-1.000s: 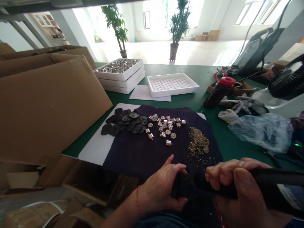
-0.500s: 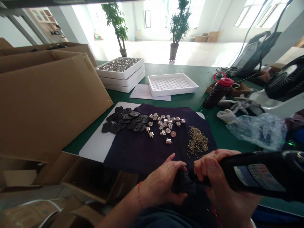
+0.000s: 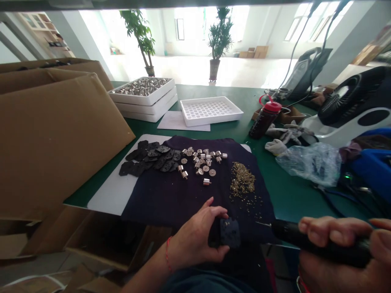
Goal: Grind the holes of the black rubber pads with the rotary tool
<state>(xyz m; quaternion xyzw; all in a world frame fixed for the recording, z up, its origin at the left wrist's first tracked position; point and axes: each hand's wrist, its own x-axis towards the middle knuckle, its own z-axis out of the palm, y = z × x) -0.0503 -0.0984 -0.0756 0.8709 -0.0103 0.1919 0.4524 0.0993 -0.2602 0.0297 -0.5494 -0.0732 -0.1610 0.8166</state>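
My left hand (image 3: pixel 195 234) grips a black plastic plate (image 3: pixel 231 232) between thumb and fingers at the near edge of the dark cloth (image 3: pixel 171 195). My right hand (image 3: pixel 336 244) is wrapped round a black electric screwdriver (image 3: pixel 290 232). Its thin bit points left toward the plate, with a gap between them. Beyond both hands lies a pile of small brass-coloured screws (image 3: pixel 242 179). Several small silver motors (image 3: pixel 207 182) are scattered over the middle of the cloth. A heap of black plates (image 3: pixel 152 156) overlaps the cloth's left side.
Stacked white trays (image 3: pixel 143 101) hold many silver motors at the back left; a white grid tray (image 3: pixel 210 112) stands beside them. Cardboard boxes (image 3: pixel 55 138) crowd the left. To the right are a bottle (image 3: pixel 263 122), gloves (image 3: pixel 276 145), a plastic bag (image 3: pixel 311 162) and a fan (image 3: pixel 348 97).
My right hand has drawn the screwdriver away to the right, off the black plate. The left hand still holds the plate, now more exposed. The camera view has shifted slightly right.
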